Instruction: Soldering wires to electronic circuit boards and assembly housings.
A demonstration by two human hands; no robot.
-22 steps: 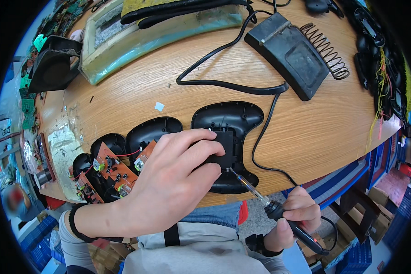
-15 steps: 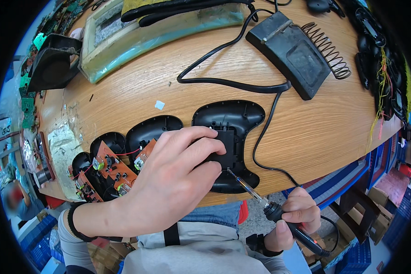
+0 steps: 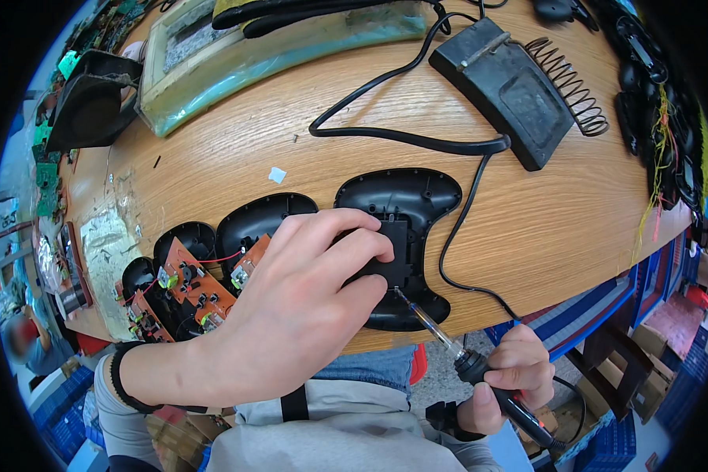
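A black game controller shell (image 3: 436, 189), inner side up, lies near the table's front edge. In its middle is a raised square black box (image 3: 399, 263). My left hand (image 3: 299, 291) is bent over the shell with its fingers closed down on the box; the fingertips' undersides are hidden. My right hand (image 3: 519, 374) grips a soldering iron (image 3: 472, 366) by its dark handle. The iron's tip points up and left, at the box's lower edge beside my left fingers; whether it touches metal there is too small to tell.
More black shells (image 3: 267, 211) with orange circuit boards (image 3: 193, 283) and red wires stand to the left. A black iron stand with a coil (image 3: 519, 94) sits far right, and a black cable (image 3: 385, 140) loops across the table. A black fan-like housing (image 3: 94, 102) stands far left.
Both hands keep nearly the same place and hold. The iron's tip stays at the box's lower edge, and the whole view has shifted slightly.
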